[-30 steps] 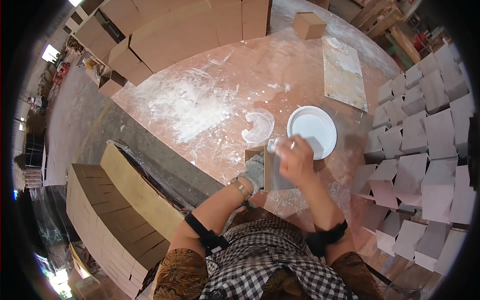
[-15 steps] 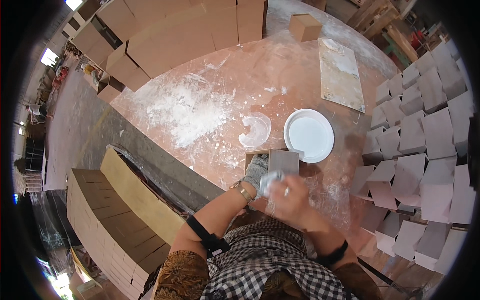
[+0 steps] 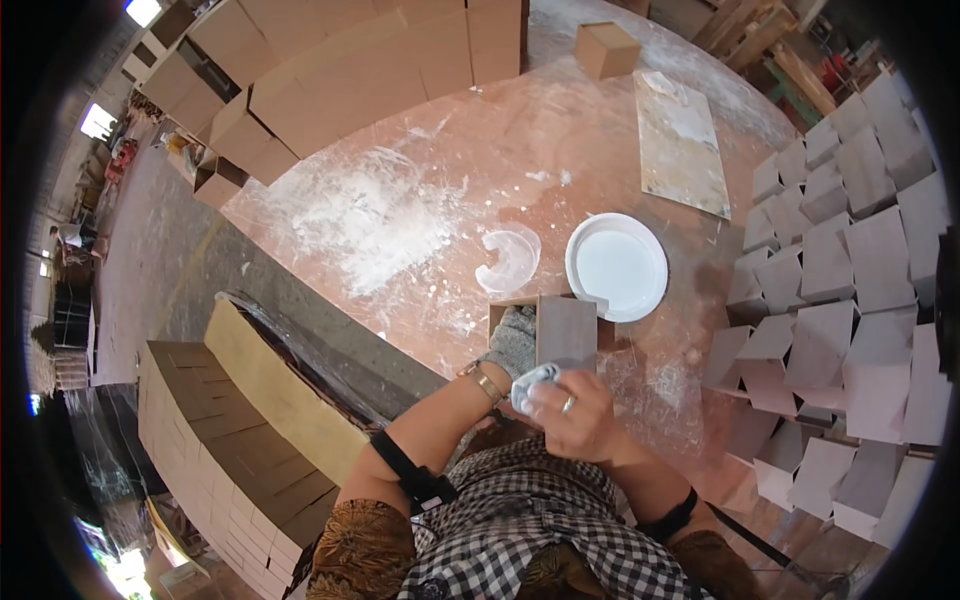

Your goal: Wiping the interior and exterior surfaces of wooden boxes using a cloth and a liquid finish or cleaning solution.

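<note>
My left hand point(image 3: 513, 343), in a grey knit glove, reaches into the open end of a cardboard box point(image 3: 568, 330) and holds it from inside; its fingertips are partly hidden by the box wall. The box's facing side is coated greyish white. Bare and wearing a ring, my right hand point(image 3: 580, 415) is closed on a crumpled white cloth point(image 3: 535, 388), just at the box's near edge. Beyond the box stands a round white basin point(image 3: 617, 268) of whitish liquid. A broken translucent plastic lid point(image 3: 510, 260) lies to its left.
Whitish-coated boxes point(image 3: 825, 265) are stacked along the right. Plain brown boxes point(image 3: 360, 70) form a row at the far left, and a single brown box point(image 3: 607, 50) stands at the back. A stained board point(image 3: 683, 145) lies on the powder-smeared reddish table point(image 3: 430, 300). More cardboard point(image 3: 235, 450) is at near left.
My right hand has drawn back toward me with the cloth, away from the box's coated side. My left hand stays inside the box.
</note>
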{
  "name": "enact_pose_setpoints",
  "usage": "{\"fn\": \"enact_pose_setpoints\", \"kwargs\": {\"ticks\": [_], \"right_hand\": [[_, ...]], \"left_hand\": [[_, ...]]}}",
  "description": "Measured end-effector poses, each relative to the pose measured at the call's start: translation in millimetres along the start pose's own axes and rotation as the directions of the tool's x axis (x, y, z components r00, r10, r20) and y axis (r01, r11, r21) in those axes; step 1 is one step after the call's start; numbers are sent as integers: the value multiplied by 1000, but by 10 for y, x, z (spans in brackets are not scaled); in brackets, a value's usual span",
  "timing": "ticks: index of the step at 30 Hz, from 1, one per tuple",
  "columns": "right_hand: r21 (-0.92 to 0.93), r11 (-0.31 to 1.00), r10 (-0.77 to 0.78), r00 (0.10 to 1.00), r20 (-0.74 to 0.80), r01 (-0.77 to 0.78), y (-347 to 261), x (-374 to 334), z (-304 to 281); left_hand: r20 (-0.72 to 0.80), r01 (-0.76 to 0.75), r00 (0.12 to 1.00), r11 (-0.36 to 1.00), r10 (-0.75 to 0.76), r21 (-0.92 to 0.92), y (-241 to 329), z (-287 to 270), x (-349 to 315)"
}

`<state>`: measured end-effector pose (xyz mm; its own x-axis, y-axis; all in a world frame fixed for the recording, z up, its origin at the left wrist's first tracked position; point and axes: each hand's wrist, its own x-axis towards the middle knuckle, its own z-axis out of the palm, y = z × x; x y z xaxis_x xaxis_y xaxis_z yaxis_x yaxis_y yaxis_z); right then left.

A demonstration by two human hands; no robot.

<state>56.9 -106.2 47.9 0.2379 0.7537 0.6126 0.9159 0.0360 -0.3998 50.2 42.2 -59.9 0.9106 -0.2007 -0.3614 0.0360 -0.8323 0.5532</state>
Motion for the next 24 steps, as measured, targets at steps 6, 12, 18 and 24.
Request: {"fn": "enact_pose_setpoints", "kwargs": {"ticks": [6,12,18,24], "right_hand": [[-61,978,192,974,-117,-200,767,536,128],[3,1000,24,999,-26,-24,126,-115,84],[-95,980,163,980,-111,-173,726,155,49],[-104,972,187,960,-210,-212,688,-281,66]], "left_hand": [[-311,-127,936,667,-164,-734,95,46,-12],[-427,-216,901,933,78,-288,-76,87,-109],[-137,-131,987,68,-79,-989,-150,170,-68],[-256,-59,961,982,104,178,-214,197,11]]}}
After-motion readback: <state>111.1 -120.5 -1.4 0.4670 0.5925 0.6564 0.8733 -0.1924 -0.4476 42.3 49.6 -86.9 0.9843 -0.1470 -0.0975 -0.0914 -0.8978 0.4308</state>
